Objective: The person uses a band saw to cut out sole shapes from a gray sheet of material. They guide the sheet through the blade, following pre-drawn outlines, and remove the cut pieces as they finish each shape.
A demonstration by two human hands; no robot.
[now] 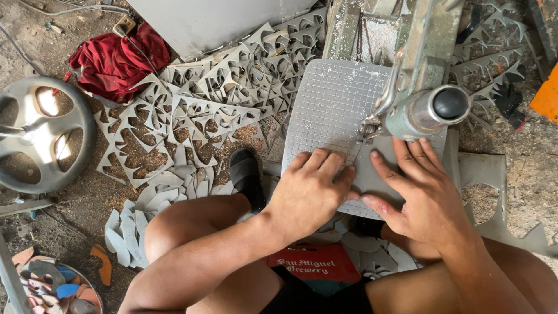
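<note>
Left hand [311, 189] and right hand [421, 189] lay palms-down, fingers spread, neither grip closed, pressing a grey sheet [372, 174] just below the saw blade [361, 139].

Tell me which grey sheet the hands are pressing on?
The gridded grey sheet on the saw table, under the left hand and right hand. Unlike the cut-out scrap sheets lying on the floor, it is whole and has a square pattern.
</note>
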